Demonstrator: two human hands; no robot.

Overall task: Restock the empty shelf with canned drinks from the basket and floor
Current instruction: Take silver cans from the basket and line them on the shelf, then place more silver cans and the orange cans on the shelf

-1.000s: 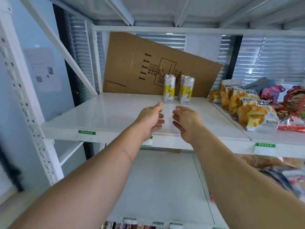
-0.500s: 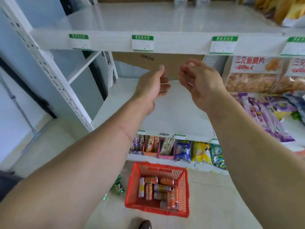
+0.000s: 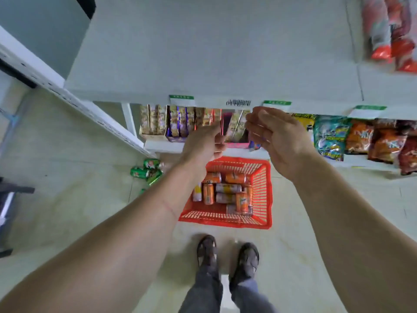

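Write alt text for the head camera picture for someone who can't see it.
Looking down, a person's empty left hand and right hand reach out above a red basket of orange cans on the floor. Green cans lie on the floor to the basket's left, below a bare white shelf.

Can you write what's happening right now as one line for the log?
left hand: empty, above basket | right hand: empty | red basket: on floor, orange cans inside | green cans: on floor

Soft, even, shadowless light; wide-angle bowing and motion blur increase away from the red basket (image 3: 262,195), strongest at frame edges.
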